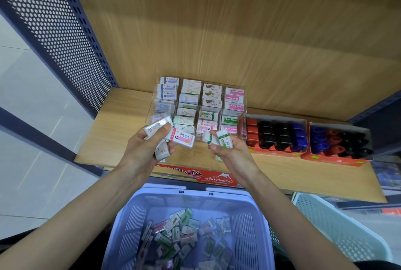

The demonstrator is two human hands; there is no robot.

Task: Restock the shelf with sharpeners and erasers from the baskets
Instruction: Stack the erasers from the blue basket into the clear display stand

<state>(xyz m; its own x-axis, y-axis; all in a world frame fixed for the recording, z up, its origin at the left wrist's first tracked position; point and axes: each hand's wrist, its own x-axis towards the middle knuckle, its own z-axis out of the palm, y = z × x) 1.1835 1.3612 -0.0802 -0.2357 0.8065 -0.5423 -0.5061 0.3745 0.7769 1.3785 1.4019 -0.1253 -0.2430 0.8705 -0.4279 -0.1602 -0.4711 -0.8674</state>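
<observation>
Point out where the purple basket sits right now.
In the head view, the purple basket sits bottom centre, below the wooden shelf, left of the white basket.

Two slim forearms, one on either side of the blue basket [165,187], are bare from wrist to the picture's lower edge. The left hand [147,146] and right hand [230,150], beyond the basket's far rim, are bare too. A dark patch right of the basket's near corner may be clothing; too little shows to tell.
</observation>
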